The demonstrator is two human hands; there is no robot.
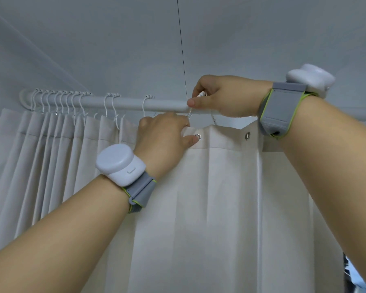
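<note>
A white curtain rod [135, 102] runs across the view below the ceiling. A cream shower curtain [220, 187] hangs under it, with metal eyelets along its top hem. My left hand [163, 136] pinches the hem, its thumb beside one eyelet [197, 136]. My right hand [222, 96] is up at the rod and pinches a white curtain hook [190, 114], whose lower end hangs down just above my left hand. A second eyelet [247, 135] sits further right with no hook in it.
Several white hooks [57, 102] are bunched at the rod's left end, where the curtain hangs in folds; two more hooks [112, 106] stand apart along the rod. Grey wall and ceiling lie behind. Both wrists wear grey bands with white devices.
</note>
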